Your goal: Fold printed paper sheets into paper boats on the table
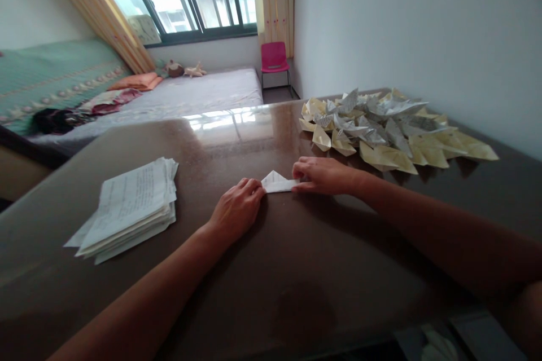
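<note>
Both hands work on one piece of folded paper [274,182], which lies on the brown table [296,271] between them. Left hand [239,206]: narrow grip, fingers bunched on the paper's left end; thumb placement not clear. Right hand [322,175]: narrow grip, thumb and fingers closed on the right end. The visible middle shows a peak on the far side and a straight edge on the near side.

Left of the grip, well apart: a stack of sheets [127,203], text on top, edges uneven. Beyond the grip and to the right: a heap of folded paper shapes [381,130], cream and grey-white.

Step in hand, judged: making or flattening a fold along the near edge. The next move seems to call for both ends held level and even finger pressure along that edge, so the crease stays straight.
</note>
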Tool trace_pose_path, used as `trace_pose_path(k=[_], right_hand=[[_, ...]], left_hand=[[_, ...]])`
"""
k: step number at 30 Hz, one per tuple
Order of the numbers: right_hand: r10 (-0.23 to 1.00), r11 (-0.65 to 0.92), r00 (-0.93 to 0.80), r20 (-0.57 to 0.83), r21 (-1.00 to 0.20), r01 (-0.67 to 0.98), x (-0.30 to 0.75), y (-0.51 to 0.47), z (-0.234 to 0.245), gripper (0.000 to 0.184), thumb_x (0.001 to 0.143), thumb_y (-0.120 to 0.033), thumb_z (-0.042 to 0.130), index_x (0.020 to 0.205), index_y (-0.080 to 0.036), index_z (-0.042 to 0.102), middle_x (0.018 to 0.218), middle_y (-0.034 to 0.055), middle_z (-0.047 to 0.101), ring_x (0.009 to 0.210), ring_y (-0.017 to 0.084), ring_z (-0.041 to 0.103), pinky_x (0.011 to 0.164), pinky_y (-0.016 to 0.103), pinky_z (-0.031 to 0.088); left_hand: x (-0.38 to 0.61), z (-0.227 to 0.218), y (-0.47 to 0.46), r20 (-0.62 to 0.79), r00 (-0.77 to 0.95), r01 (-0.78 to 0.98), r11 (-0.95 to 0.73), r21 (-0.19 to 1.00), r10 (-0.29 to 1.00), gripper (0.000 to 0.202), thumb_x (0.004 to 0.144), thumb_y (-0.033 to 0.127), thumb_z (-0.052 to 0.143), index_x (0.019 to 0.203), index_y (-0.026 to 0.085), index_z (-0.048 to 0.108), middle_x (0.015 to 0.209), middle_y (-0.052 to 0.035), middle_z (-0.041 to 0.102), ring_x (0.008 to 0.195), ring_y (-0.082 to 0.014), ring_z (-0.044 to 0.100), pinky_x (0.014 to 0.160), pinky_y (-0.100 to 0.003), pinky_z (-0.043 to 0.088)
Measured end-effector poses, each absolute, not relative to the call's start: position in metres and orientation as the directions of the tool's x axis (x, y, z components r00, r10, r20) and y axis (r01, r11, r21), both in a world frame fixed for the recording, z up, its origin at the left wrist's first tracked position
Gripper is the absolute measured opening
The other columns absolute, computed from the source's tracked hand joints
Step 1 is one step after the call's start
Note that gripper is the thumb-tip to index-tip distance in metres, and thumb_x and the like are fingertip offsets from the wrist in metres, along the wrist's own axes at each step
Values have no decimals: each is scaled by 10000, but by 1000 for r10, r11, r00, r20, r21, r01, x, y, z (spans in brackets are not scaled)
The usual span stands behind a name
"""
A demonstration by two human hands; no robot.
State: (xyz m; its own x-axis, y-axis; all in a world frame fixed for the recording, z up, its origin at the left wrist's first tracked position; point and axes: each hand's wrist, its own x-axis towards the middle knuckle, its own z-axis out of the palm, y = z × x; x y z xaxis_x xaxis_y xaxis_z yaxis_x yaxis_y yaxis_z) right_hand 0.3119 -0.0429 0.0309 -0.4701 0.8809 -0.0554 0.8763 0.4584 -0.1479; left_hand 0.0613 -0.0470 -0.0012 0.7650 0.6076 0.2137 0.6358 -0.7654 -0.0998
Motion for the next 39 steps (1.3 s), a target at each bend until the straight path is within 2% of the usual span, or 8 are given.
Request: trace_pose_path(k=[4,9,15,21,26,29,34,39], right_hand=[[867,433,-491,-85,-360,827,313,-32,17,264,769,-410,679,893,-185,616,939,35,638,783,145,576,600,223,360],[819,478,-573,-12,-538,695,308,-33,13,110,798,-282,646,832,-179,622,757,-16,621,675,110,539,595,207,345],[781,576,-610,132,-529,623,304,-32,7,91,805,-252,649,861,-181,634,883,6,623,737,109,558,672,217,377],[839,393,-534,-100,-567,724,319,-26,12,598,638,-372,795,1145,-158,562,998,46,634,749,132,572,621,214,415],[848,356,-518,-112,-602,715,317,-26,18,362,832,-469,584,989,-155,673,865,41,678,727,139,584,619,224,401],[871,322,-482,-99,-625,711,311,-27,18,419,916,-464,433,857,-146,699,752,36,679,635,126,565,583,232,380],[889,358,-457,-26,-583,730,304,-29,8,177,775,-324,652,839,-171,714,757,11,695,659,118,585,582,209,369],[910,402,-403,98,-446,800,298,-38,2,119,781,-295,642,835,-221,717,788,-6,709,677,120,601,588,211,350]], left_hand=[[64,-3,-45,225,757,647,-753,-119,614,221,943,195,390,979,162,605,1002,-89,614,931,-204,544,828,-340,494],[70,-2,-45,327,743,647,-752,-124,584,325,942,296,456,1233,166,517,1175,-100,587,1102,-251,486,904,-384,463],[75,-1,-49,289,785,600,-789,-135,548,233,967,288,406,1078,221,599,961,-50,628,923,-181,545,740,-282,471],[72,-4,-51,262,807,576,-804,-148,530,225,967,281,406,1047,231,611,930,-32,621,839,-161,551,618,-245,443],[71,-3,-53,271,834,541,-809,-231,480,231,963,264,418,1111,228,591,929,-38,618,877,-178,566,622,-254,453],[72,-4,-53,272,846,524,-812,-257,459,233,961,245,417,1111,217,594,916,-42,617,881,-181,571,628,-259,460],[73,-5,-51,260,824,555,-809,-195,503,286,971,269,395,1204,254,560,967,-34,628,920,-188,556,622,-260,468],[74,-2,-48,198,799,594,-796,-117,567,330,979,271,359,1266,294,519,1200,-18,592,1011,-194,523,677,-270,496]])
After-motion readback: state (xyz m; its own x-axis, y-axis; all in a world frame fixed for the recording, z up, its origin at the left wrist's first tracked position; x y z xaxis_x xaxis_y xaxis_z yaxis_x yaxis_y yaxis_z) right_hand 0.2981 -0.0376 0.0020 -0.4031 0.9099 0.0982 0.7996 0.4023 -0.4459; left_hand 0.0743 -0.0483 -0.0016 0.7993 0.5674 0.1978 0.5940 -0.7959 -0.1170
